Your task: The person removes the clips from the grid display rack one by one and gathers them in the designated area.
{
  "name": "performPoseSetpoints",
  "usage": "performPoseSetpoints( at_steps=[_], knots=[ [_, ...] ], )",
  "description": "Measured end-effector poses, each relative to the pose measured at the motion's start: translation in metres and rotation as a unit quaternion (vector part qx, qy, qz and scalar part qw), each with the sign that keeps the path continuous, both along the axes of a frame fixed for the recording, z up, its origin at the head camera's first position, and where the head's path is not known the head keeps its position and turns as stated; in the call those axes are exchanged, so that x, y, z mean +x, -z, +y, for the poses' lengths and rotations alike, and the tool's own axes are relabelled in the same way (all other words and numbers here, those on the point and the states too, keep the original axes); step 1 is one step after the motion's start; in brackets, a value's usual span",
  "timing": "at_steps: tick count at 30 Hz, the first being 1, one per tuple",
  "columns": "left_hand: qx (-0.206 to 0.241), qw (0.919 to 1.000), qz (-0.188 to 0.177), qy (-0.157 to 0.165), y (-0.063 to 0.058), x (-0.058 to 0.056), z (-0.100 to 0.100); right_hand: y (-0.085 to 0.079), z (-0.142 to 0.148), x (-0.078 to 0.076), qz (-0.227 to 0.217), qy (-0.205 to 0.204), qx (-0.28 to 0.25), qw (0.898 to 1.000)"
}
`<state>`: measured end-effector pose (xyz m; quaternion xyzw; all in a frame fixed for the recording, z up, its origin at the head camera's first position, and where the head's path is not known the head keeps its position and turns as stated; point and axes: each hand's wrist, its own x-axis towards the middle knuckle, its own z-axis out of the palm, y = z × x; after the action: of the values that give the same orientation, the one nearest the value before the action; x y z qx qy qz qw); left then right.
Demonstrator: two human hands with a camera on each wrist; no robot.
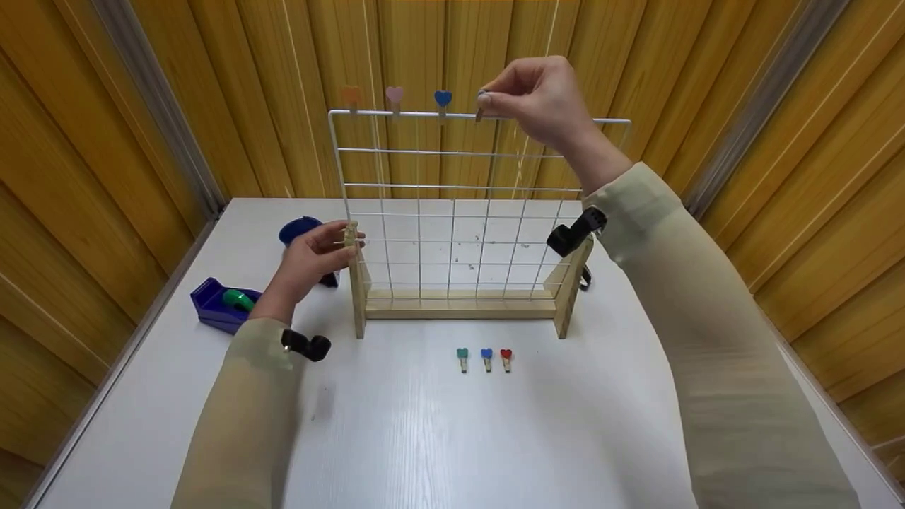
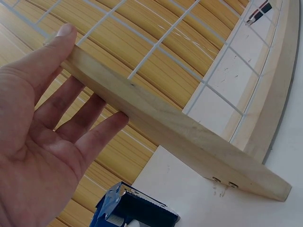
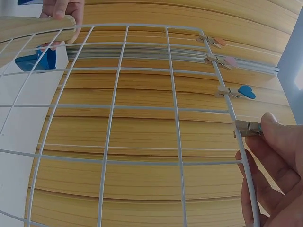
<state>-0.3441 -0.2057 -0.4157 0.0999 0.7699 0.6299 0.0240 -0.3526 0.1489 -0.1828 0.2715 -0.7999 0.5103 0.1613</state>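
My right hand (image 1: pixel 544 99) pinches a small wooden clothespin (image 3: pixel 247 126) at the top wire of a white wire grid rack (image 1: pixel 417 113); the clip's jaws are around or against that wire. To its left, an orange heart clothespin (image 1: pixel 351 95), a pink one (image 1: pixel 394 95) and a blue one (image 1: pixel 442 97) stand clipped along the same wire. My left hand (image 1: pixel 307 258) grips the rack's left wooden side post (image 2: pixel 156 109), thumb on one face and fingers on the other. On the table lie green (image 1: pixel 462 353), blue (image 1: pixel 487 353) and red (image 1: pixel 506 353) heart clothespins.
A purple-blue tape dispenser (image 1: pixel 212 305) with a green reel stands left of the rack on the white table (image 1: pixel 396 438). Partly behind my left hand is a dark blue object (image 1: pixel 298 227). A small black item (image 1: pixel 585 278) shows behind the right post. Wood-patterned walls enclose the table.
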Motion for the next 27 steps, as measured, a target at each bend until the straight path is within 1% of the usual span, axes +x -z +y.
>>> performPoseSetpoints(
  at_steps=[2,7,11,16,23,27],
  knots=[
    [0.0,1.0,0.001,0.003,0.0,-0.001,0.0,0.0,0.0,0.001,0.001,-0.002,-0.006,1.0],
    [0.001,1.0,0.001,0.006,0.0,-0.002,-0.001,-0.001,0.001,0.004,0.014,0.002,0.001,1.0],
    [-0.001,1.0,0.002,0.004,0.001,-0.002,-0.001,-0.003,0.001,0.009,0.007,-0.002,-0.005,1.0],
    [0.001,1.0,0.001,0.004,0.001,-0.002,-0.001,-0.003,0.002,0.016,0.0,-0.017,-0.011,1.0],
    [0.002,1.0,0.0,0.004,0.0,-0.002,0.0,0.001,0.009,0.026,-0.02,-0.056,-0.045,0.997],
    [0.001,1.0,-0.002,0.001,0.0,-0.003,0.001,0.005,0.014,0.031,-0.034,-0.065,-0.051,0.996]
  ],
)
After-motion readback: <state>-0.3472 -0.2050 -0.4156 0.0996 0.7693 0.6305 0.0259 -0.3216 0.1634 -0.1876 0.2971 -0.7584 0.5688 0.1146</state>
